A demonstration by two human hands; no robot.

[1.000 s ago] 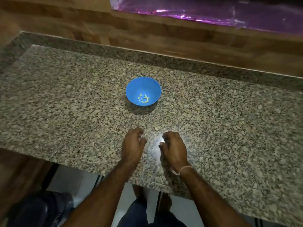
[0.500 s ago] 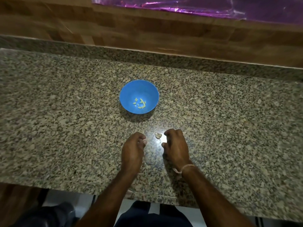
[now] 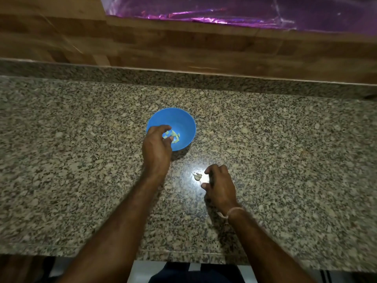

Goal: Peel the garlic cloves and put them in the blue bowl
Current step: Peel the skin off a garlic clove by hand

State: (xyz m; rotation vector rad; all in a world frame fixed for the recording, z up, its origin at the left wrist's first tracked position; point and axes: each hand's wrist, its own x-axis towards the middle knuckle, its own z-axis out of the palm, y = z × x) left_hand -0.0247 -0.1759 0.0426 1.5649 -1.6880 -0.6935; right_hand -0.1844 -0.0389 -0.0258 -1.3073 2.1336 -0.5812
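The blue bowl (image 3: 184, 123) stands mid-counter and holds several pale peeled garlic cloves (image 3: 175, 137). My left hand (image 3: 157, 148) reaches over the bowl's near-left rim, thumb and forefinger curved and apart above the cloves; I see nothing pinched between them. An unpeeled garlic clove (image 3: 197, 176) with papery skin lies on the granite counter (image 3: 285, 160), in a bright glare patch. My right hand (image 3: 219, 184) rests on the counter just right of that clove, fingers loosely curled, fingertips close to it but not holding it.
A wooden backsplash (image 3: 183, 43) rises behind the counter, with purple shiny film (image 3: 244, 11) above it. The counter's front edge (image 3: 183, 254) runs just below my forearms. My right wrist wears a thin bracelet (image 3: 232, 211).
My left hand moved forward from beside the right hand to over the blue bowl. The right hand stayed on the counter near the lying clove.
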